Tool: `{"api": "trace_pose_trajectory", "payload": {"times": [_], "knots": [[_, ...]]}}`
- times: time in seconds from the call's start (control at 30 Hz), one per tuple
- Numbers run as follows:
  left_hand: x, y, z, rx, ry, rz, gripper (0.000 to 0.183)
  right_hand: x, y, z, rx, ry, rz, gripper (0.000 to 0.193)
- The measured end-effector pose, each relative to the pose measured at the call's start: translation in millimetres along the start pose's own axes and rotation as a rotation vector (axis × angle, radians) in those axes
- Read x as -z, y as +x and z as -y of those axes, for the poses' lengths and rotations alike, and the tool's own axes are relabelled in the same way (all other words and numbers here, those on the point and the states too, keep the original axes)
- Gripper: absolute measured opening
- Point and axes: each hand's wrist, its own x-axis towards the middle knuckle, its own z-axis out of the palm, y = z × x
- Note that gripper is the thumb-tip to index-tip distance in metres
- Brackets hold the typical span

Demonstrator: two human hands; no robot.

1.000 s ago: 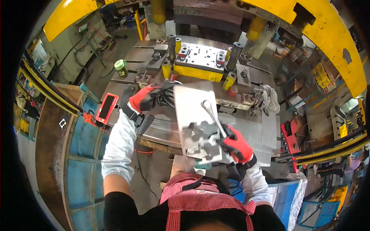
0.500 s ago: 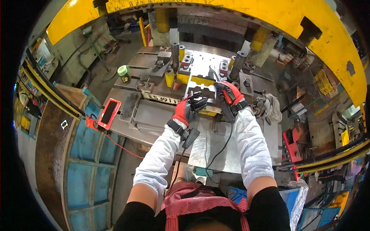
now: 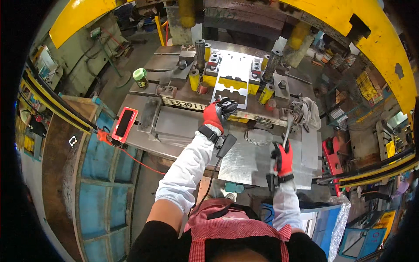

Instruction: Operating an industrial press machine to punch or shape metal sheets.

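Note:
My left hand, in a red and black glove, is at the near end of a bright metal sheet with cut-outs. Its fingers are curled at the sheet's edge, partly hiding it. The sheet lies on a die block with yellow sides and overhangs toward me. Lower and to the right, my right hand, gloved alike, is closed round a slim metal hand tool that points away from me. The tool's exact kind is not clear. This hand is apart from the sheet and somewhat blurred.
Dark guide posts and yellow cylinders stand round the die. Flat metal plates are stacked left, near a red-framed phone-like device and a green-capped bottle. A grey rag lies right. The yellow press frame arches overhead.
My right hand has drawn back from the die toward me and to the right, carrying the tool. My left hand has moved slightly forward and right to the sheet's near end.

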Motion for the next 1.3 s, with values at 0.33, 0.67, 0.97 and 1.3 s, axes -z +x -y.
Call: {"api": "trace_pose_trajectory", "payload": {"times": [0.33, 0.67, 0.97, 1.3], "knots": [[7.2, 12.3, 9.5, -0.295, 0.57, 0.168, 0.033, 86.7, -51.1, -94.5, -0.133, 0.472, -0.265, 0.022], [5.9, 5.8, -5.1, -0.632, 1.332, 0.335, 0.024, 96.4, -49.2, -106.0, -0.149, 0.563, -0.28, 0.026], [-23.5, -10.3, -17.8, -0.674, 1.615, 0.354, 0.022, 87.4, -55.6, -90.1, -0.121, 0.449, -0.441, 0.022], [5.2, 17.7, 5.3, -0.535, 0.958, 0.326, 0.037, 87.1, -53.3, -94.0, -0.131, 0.457, -0.408, 0.023]]}}
